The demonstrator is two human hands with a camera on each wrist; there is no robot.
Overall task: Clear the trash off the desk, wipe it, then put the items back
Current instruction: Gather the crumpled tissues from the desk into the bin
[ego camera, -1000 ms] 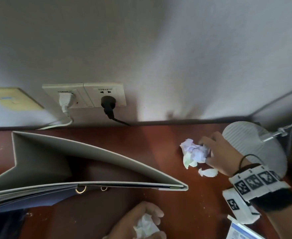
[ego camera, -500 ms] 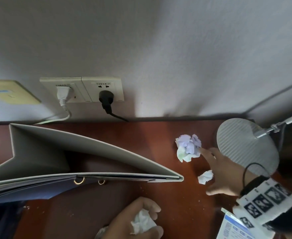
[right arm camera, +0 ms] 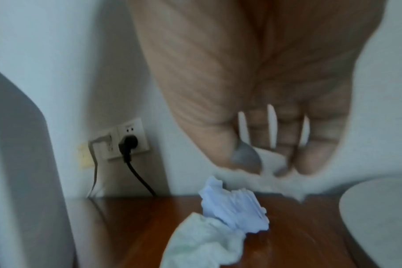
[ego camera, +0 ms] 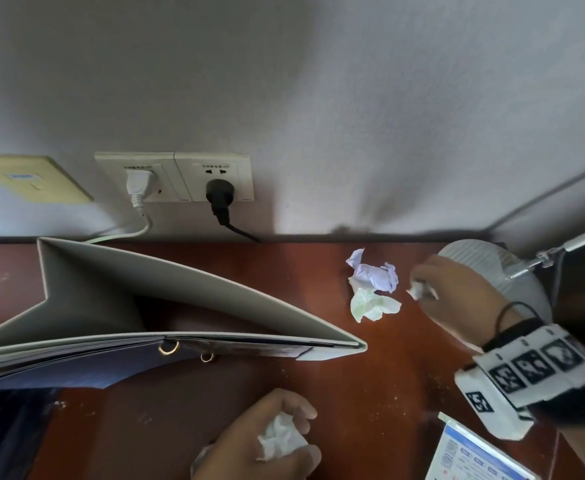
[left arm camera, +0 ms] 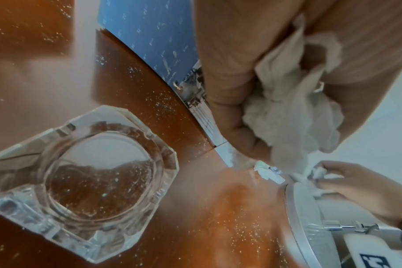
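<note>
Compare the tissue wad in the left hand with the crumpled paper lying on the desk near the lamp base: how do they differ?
The tissue wad is plain white; the crumpled paper is pale lilac with a greenish part. The tissue wad is held in the curled left hand, while the crumpled paper lies loose on the desk, untouched. The tissue wad looks soft, the crumpled paper more sharply creased. Both are crumpled trash.
</note>
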